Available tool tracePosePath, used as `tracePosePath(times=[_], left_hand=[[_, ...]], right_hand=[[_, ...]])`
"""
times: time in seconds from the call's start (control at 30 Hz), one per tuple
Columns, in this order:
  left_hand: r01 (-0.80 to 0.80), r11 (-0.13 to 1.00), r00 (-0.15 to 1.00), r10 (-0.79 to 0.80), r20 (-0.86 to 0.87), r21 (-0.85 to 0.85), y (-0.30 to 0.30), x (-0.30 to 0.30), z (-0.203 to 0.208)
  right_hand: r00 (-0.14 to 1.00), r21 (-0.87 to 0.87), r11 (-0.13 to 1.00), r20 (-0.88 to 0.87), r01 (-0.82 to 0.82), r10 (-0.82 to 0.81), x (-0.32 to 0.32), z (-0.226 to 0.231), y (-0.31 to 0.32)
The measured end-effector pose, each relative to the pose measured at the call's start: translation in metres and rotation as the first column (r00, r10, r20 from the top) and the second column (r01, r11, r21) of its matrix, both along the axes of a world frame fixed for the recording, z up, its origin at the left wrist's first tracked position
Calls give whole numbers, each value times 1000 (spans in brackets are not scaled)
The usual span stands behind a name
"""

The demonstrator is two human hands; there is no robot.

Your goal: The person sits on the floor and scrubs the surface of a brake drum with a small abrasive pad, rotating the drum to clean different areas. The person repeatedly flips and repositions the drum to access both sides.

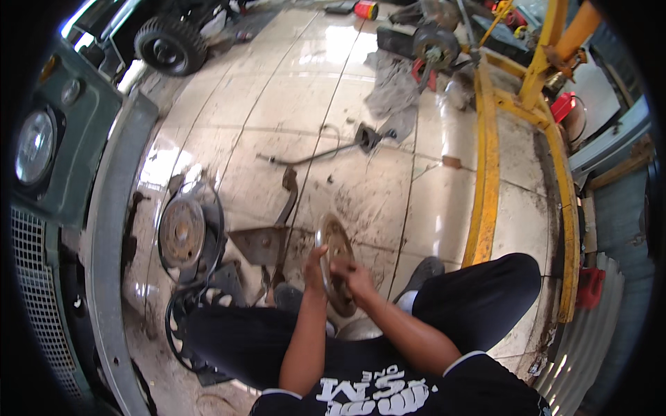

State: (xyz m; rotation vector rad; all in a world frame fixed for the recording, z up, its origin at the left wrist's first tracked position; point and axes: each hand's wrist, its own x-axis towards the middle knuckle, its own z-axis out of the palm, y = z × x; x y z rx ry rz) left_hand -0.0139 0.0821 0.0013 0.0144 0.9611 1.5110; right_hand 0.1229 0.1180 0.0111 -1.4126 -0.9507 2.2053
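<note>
Between my knees stands a round, rusty metal disc [336, 234], tilted almost on edge, with a shiny rim and marks or holes in its face. My left hand [316, 272] grips its left rim. My right hand [354, 280] is bent against the disc's face, its fingers closed; what they may hold is hidden. On the floor to the left are a second rusty round plate [184, 232] inside a black ring-shaped part, and a flat triangular bracket [258, 245] beside a rusty pedal-like arm [288, 197].
A long lever with a dark boot [368, 137] lies ahead on the tiles. Yellow steel frame legs [485, 166] stand on the right. A green vehicle front with a grey bumper [114, 229] borders the left. Farther off are a wheel [171, 46] and a crumpled plastic sheet [390, 87].
</note>
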Motion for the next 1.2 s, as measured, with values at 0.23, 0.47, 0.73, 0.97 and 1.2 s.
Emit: tracePosePath(times=[0.23,0.47,0.73,0.97,1.2], left_hand=[[-85,983,996,89,15,-162,4,2,18],[-192,972,980,196,18,-139,-10,11,23],[-268,961,958,273,84,-68,-32,2,23],[-342,918,931,360,56,-201,-39,15,12],[-321,927,927,350,135,-194,-45,13,-2]], right_hand=[[1000,-79,997,-6,19,-20,-5,8,-11],[999,119,992,-13,34,-32,-25,-15,1],[988,241,966,142,-90,57,-41,-24,-10],[936,249,934,306,-254,173,-27,-40,-22],[919,129,939,285,-318,272,-23,-22,-13]])
